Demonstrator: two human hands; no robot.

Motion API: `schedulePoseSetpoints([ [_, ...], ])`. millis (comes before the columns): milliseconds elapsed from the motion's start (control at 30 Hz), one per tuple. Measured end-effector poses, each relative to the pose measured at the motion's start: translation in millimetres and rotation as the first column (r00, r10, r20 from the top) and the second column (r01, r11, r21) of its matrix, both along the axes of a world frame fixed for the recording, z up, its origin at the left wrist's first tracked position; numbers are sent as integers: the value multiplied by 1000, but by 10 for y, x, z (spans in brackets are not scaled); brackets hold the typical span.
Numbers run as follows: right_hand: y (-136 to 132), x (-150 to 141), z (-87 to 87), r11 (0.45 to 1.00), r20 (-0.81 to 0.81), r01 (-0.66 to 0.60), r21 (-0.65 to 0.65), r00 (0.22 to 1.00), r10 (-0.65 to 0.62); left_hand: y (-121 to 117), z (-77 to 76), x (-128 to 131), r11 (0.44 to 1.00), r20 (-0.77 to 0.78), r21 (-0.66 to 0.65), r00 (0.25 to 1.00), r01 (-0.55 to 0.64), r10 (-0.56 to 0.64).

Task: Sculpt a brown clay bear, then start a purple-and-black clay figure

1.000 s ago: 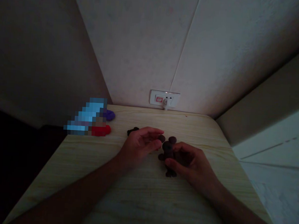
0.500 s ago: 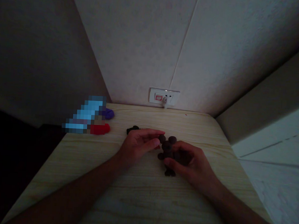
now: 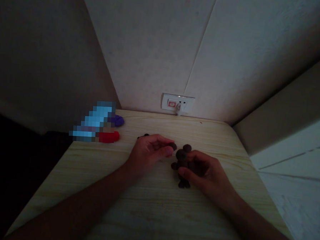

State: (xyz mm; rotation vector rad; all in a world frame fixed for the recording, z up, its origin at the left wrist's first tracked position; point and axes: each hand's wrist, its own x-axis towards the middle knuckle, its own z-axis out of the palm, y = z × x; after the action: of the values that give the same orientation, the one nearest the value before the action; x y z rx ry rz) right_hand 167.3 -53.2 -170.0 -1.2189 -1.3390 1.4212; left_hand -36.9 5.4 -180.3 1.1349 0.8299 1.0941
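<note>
A dark brown bear figure (image 3: 182,164), which looks like modelling clay, is upright over the table with a round head, one round ear and small feet. My right hand (image 3: 204,172) is closed round its body from the right side. My left hand (image 3: 153,152) pinches a round brown ear (image 3: 172,146) between thumb and fingertips, just left of the head and apart from it. A thin pale bit shows between the left fingertips and the head; I cannot tell what it is. Behind my left hand lies a dark lump (image 3: 145,135), mostly hidden.
On the wooden tabletop (image 3: 155,213), at the back left, are a red lump (image 3: 109,136), a purple lump (image 3: 119,120) and a blurred-out blue object (image 3: 95,120). A wall socket (image 3: 178,103) with a plug sits behind the table's back edge. A white cabinet stands at the right.
The left ear, on the bear's head before, is now apart from it in my left hand's pinch. My right hand keeps its hold on the body. The whole view has shifted slightly.
</note>
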Motion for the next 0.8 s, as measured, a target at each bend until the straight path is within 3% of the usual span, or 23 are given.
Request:
schedulePoseSetpoints([
  [167, 9, 22, 17, 1000, 44, -8, 18, 999, 7, 8, 2, -3, 1000, 3, 9, 1000, -8, 8],
  [300, 13, 56, 86, 996, 59, -78, -52, 995, 81, 1, 11, -9, 1000, -31, 31, 1000, 0, 1],
  [400, 7, 96, 103, 988, 194, -129, -79, 971, 142, -1, -11, -14, 998, -37, 51, 999, 39, -37],
  [567, 1, 142, 68, 992, 374, -121, 30, 922, 101, 7, -42, -23, 997, -61, 51, 997, 57, -54],
  [800, 40, 168, 78, 993, 531, -92, 73, 846, 40, 6, -23, -28, 994, -38, 43, 994, 105, -104],
])
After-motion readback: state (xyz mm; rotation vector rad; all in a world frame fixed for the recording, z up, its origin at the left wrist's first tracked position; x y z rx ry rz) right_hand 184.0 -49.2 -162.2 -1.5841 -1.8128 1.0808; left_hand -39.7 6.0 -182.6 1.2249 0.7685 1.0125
